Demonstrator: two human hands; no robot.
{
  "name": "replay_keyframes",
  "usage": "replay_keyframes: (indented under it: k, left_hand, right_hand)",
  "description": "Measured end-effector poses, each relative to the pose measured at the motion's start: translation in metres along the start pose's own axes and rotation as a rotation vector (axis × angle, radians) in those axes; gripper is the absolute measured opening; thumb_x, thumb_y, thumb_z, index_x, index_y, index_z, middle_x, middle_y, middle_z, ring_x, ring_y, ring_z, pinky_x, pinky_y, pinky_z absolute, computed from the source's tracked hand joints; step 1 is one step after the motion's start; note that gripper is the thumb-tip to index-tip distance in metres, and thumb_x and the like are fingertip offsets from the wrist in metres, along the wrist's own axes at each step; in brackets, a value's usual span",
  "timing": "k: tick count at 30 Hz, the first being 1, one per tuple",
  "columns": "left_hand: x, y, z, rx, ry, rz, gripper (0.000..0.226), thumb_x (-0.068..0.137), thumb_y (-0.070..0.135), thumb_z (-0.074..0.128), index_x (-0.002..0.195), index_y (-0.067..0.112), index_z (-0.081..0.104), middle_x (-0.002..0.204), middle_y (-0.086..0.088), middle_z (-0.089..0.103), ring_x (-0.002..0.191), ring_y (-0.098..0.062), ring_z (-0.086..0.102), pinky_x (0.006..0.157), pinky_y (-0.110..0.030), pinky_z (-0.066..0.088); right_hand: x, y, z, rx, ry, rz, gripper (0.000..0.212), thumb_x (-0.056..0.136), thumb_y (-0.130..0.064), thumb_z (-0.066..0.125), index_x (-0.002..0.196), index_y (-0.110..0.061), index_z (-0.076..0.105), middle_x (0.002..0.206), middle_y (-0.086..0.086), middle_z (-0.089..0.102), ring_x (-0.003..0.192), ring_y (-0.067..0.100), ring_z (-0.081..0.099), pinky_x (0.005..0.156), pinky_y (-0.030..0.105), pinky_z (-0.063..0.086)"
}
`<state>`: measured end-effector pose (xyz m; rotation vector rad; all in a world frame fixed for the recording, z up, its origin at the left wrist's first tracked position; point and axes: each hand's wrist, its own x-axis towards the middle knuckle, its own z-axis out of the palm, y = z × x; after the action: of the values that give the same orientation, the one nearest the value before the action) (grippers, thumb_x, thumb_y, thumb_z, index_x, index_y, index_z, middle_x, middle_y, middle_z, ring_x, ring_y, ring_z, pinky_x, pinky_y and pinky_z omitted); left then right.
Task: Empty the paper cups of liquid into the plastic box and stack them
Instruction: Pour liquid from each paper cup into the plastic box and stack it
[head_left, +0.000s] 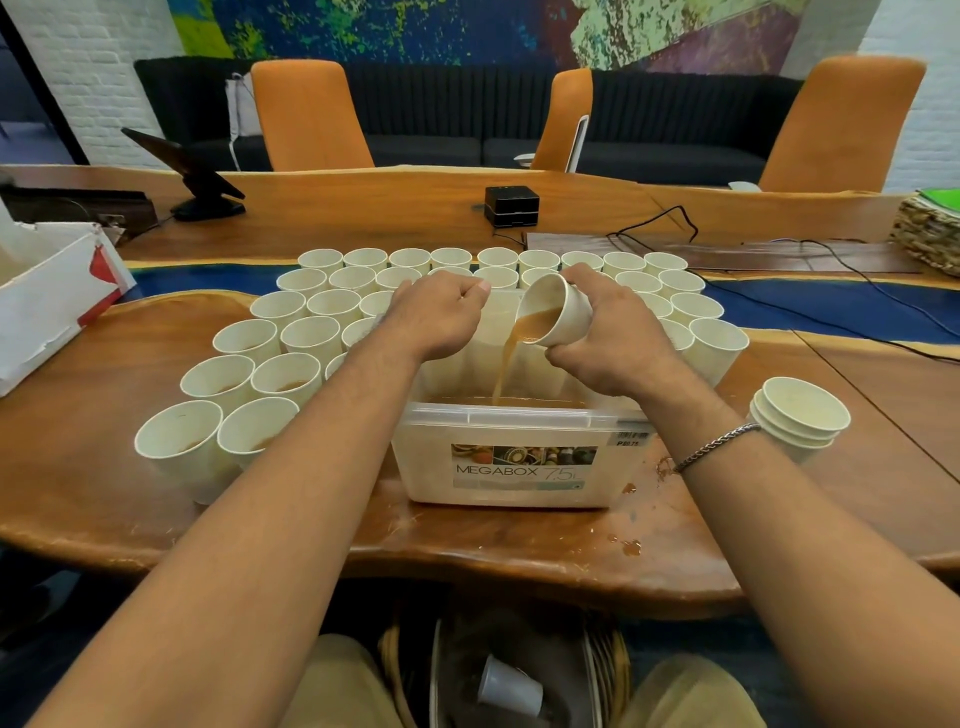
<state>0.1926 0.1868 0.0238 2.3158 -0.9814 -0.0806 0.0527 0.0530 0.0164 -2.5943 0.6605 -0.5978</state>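
Note:
My right hand grips a white paper cup, tipped to the left over the clear plastic box. Brown liquid streams from the cup into the box, which holds a brown pool. My left hand hovers over the box's far left side, fingers curled, holding nothing. Several white paper cups stand in rows left of, behind and right of the box; some show brown liquid inside. A short stack of empty cups stands to the right of the box.
Brown spills dot the wooden table right of the box. A white cardboard box lies at far left. A black cube device, cables and a tablet stand sit behind. Orange chairs stand beyond. A bin with a cup sits below.

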Motion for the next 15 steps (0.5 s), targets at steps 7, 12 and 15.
replay_keyframes:
  k: [7,12,15]
  left_hand:
    - [-0.0009,0.0016,0.0001,0.000,0.002,-0.001,0.043,0.109,0.039,0.032,0.099,0.017,0.067,0.110,-0.008,0.069,0.095,-0.014,0.052,0.109,-0.051,0.038]
    - [-0.0009,0.0016,0.0003,-0.002,0.002,-0.002,0.047,0.109,0.038,0.032,0.103,0.012,0.071,0.107,-0.009,0.069,0.094,-0.015,0.053,0.110,-0.052,0.038]
    - [0.0004,0.0006,0.0004,0.004,0.005,0.003,0.049,0.109,0.038,0.032,0.092,0.009,0.067,0.093,-0.005,0.067,0.091,-0.016,0.054,0.108,-0.053,0.039]
  right_hand:
    - [-0.0014,-0.0016,-0.0008,-0.030,0.008,0.005,0.072,0.072,-0.027,0.082,0.133,-0.034,0.045,0.125,0.000,0.058,0.115,0.026,0.051,0.092,0.047,0.050]
    - [-0.0025,-0.0037,-0.0020,-0.042,0.011,0.021,0.073,0.073,-0.024,0.082,0.135,-0.034,0.045,0.127,0.000,0.057,0.117,0.025,0.048,0.094,0.049,0.050]
    - [-0.0038,-0.0050,-0.0021,-0.059,0.016,0.019,0.073,0.073,-0.024,0.081,0.135,-0.034,0.044,0.126,0.001,0.056,0.117,0.025,0.047,0.094,0.050,0.050]
